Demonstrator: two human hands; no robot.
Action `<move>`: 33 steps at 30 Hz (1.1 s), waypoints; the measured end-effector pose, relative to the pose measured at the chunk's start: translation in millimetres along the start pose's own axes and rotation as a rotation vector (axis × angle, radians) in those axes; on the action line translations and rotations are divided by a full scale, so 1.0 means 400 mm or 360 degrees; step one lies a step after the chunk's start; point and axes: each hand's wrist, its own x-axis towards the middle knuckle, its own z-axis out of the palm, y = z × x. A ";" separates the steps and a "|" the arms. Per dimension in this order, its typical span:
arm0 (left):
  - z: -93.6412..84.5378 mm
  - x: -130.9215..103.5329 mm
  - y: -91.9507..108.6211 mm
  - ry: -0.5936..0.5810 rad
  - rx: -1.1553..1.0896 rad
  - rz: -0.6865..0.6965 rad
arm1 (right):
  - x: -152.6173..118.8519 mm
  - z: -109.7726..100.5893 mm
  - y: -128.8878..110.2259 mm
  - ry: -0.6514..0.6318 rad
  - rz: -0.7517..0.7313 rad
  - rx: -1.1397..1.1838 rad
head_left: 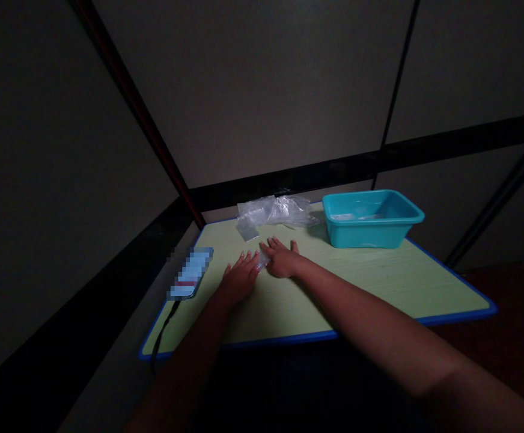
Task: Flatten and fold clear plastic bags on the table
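Note:
Between my two hands, a small clear plastic bag lies on the pale tabletop. My left hand rests palm down at the bag's left side, its fingers stretched out. From the right, my right hand lies flat with fingers spread, touching or partly covering the bag. Part of the bag is hidden under the fingers. Just beyond my hands, another flat clear bag lies in front of a heap of crumpled clear plastic.
A turquoise plastic basin with some pale items inside stands at the back right of the table. A phone, its screen blurred, lies at the left edge with a dark strap hanging off. Dark-striped walls enclose the table's back and left.

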 end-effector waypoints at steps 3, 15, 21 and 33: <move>-0.002 -0.002 0.001 -0.0013 0.0002 0.0018 | 0.000 0.011 -0.008 0.0057 0.0047 -0.0046; 0.002 -0.005 0.006 -0.0011 0.0065 0.0015 | 0.005 -0.035 0.014 0.0082 0.0042 0.0110; 0.010 0.001 0.005 -0.0013 0.0099 -0.0006 | 0.020 -0.025 0.021 0.0405 0.0145 0.0120; 0.029 0.007 0.005 0.0055 0.0145 -0.0121 | -0.013 0.006 -0.021 -0.0106 -0.0302 -0.0124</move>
